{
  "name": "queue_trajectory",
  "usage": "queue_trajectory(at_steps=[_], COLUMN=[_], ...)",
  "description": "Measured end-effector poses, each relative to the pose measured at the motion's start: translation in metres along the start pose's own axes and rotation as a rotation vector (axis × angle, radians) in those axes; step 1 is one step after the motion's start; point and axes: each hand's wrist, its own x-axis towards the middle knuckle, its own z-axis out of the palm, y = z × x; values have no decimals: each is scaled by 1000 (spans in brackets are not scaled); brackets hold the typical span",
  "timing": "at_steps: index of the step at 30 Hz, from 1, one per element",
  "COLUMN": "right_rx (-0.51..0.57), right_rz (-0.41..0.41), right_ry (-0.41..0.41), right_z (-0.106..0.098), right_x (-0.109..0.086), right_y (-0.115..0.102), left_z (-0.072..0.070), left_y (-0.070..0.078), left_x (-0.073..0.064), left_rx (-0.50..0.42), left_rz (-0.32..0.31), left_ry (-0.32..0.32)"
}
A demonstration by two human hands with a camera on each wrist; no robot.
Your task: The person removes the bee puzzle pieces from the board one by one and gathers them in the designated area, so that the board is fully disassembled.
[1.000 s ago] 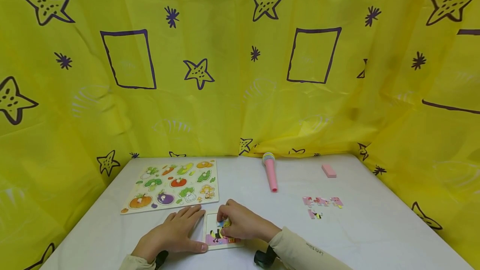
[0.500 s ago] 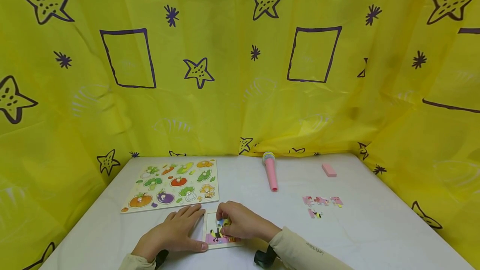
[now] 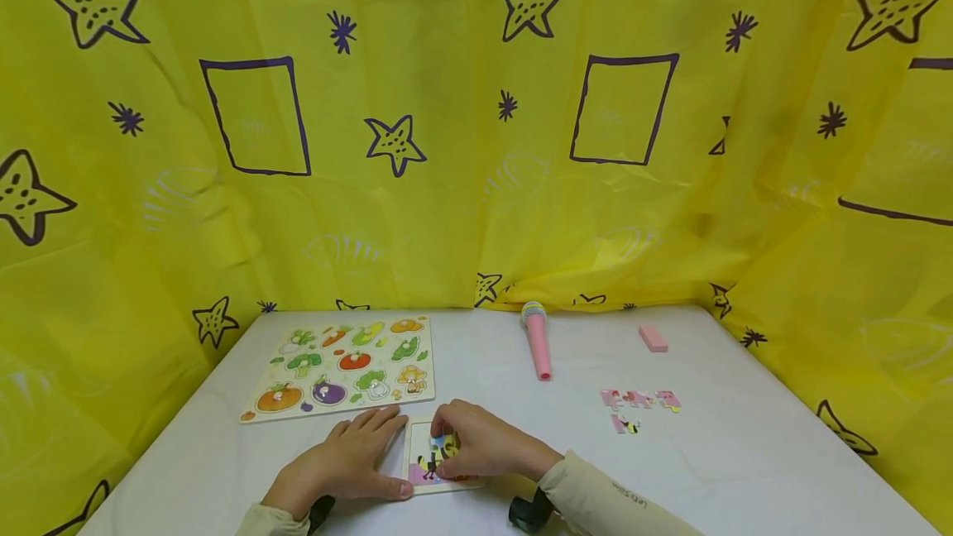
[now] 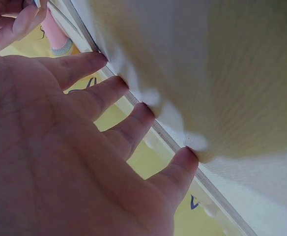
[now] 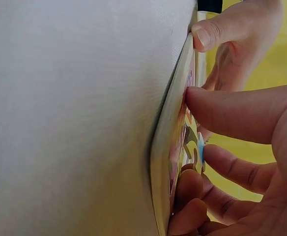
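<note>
My right hand (image 3: 480, 441) pinches a small jigsaw piece (image 3: 444, 442), blue and yellow, over a little framed puzzle (image 3: 407, 470). The right wrist view shows the piece's blue edge (image 5: 201, 147) against a fingertip, while the thumb (image 5: 222, 108) touches the puzzle's surface. Pink and bee-patterned parts show inside the frame; its right side is hidden under the hand. My left hand (image 3: 342, 466) lies with fingers spread left of the frame, thumb on its near left corner. In the left wrist view its straight fingers (image 4: 133, 125) meet the vegetable board's edge.
The wooden vegetable puzzle board (image 3: 308, 339) lies at the back left. A pink toy microphone (image 3: 538, 346) and a pink block (image 3: 653, 339) are farther back. Several loose pink jigsaw pieces (image 3: 639, 399) lie to the right. A yellow curtain (image 3: 447, 222) surrounds the table.
My right thumb has shifted slightly toward me on the puzzle, and a little more of the blue and yellow piece shows. The left hand stays in place.
</note>
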Motion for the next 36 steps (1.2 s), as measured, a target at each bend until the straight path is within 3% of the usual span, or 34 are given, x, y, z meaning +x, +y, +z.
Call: queue_trajectory(at_steps=[9,15,25,36], right_rx=[67,188,279,304], right_rz=[-26,-49,-19,0], right_ry=[25,69,129,132], right_z=[-1,0,4,2], right_x=[-3,-4,-4,-2], right_y=[1,8,13,14], left_z=[-1,-9,-17,-7], left_y=[0,8,22,7], left_x=[0,-3,-10,-4], left_rx=[5,27,31,27], left_rz=[2,-6,-30,-10], left_ry=[-7,-19,-30,-15])
